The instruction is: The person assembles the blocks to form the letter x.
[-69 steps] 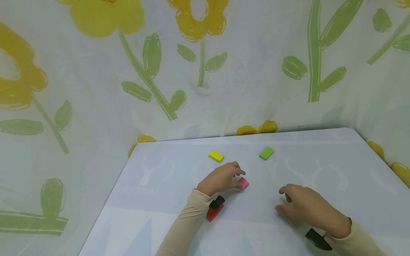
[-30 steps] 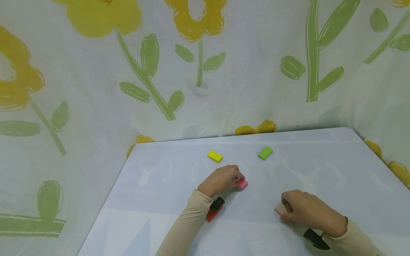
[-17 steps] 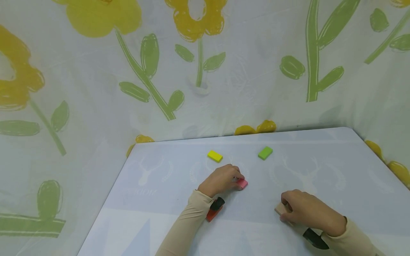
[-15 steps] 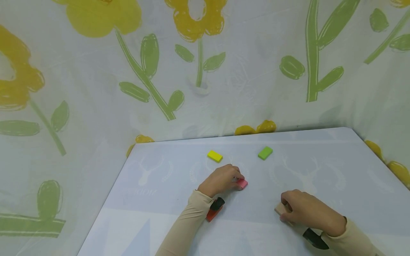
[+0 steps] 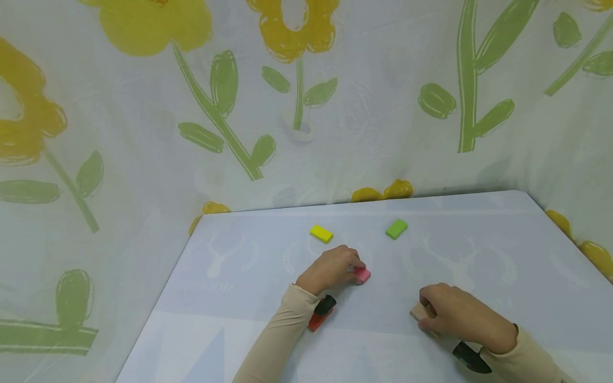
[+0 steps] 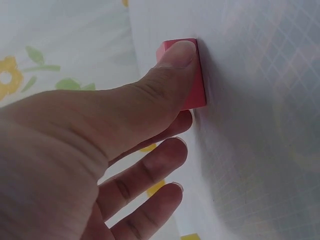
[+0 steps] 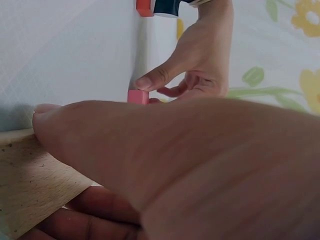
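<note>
My left hand (image 5: 330, 269) pinches a small pink block (image 5: 363, 275) between thumb and fingertips, and the block lies flat on the table. In the left wrist view the thumb presses along one side of the pink block (image 6: 199, 90), while the other fingers are partly curled below. On the right, my right hand (image 5: 460, 314) grips a pale wooden block (image 5: 420, 313) at table level. The right wrist view shows the thumb on the edge of this wooden block (image 7: 35, 185), with bent fingers at its far side. A red block (image 5: 318, 320) lies under the left wrist, partly hidden.
A yellow block (image 5: 321, 233) lies beyond the left hand, and a green block (image 5: 396, 229) sits farther right near the table's back edge. The white table (image 5: 201, 298) meets a flower-print curtain (image 5: 373, 106) at the back. Each wrist wears a dark camera strap.
Over the first second or so, my left fingers came down onto the pink block and my right fingers closed round the wooden block. Since then both hands have stayed almost still.
</note>
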Motion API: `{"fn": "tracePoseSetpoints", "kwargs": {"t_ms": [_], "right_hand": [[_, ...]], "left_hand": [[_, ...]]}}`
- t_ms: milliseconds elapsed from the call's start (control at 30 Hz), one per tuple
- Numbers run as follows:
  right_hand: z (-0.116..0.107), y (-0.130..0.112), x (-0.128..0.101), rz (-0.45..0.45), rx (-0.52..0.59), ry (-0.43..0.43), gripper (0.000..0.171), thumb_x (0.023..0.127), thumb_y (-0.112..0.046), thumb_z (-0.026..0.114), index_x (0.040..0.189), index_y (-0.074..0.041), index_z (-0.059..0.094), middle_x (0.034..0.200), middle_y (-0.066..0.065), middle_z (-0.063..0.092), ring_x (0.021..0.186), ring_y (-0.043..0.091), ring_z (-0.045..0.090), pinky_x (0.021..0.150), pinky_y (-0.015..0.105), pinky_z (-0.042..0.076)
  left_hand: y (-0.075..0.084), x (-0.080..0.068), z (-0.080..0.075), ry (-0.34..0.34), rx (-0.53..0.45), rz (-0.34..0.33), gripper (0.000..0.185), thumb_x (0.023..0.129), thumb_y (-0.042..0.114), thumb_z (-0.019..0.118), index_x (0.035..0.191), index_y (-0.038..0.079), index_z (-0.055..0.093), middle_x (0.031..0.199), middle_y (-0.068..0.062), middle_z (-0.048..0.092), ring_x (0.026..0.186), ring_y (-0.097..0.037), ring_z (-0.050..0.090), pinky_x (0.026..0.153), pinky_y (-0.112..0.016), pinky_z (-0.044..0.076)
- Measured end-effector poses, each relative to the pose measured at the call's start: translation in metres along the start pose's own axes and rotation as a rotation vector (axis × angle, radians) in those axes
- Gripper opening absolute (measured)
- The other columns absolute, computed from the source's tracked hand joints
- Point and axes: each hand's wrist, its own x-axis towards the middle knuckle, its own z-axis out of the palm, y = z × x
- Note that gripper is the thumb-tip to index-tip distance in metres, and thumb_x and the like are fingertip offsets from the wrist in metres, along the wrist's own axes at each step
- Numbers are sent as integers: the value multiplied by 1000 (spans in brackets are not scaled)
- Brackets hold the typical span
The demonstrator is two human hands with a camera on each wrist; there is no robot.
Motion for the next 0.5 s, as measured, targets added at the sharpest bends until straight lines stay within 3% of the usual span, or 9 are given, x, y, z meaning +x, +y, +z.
{"fn": "tracePoseSetpoints", "kwargs": {"t_ms": [500], "right_hand": [[1,-3,1,15,-5,10,32,80,-21,86,74,-16,56,65,-4,45,58,7,41,54,22,32]], "left_hand": [[1,-1,-1,7,-3,8,31,89,28,82,118,18,80,105,8,75,99,-7,62,92,-17,51]]}}
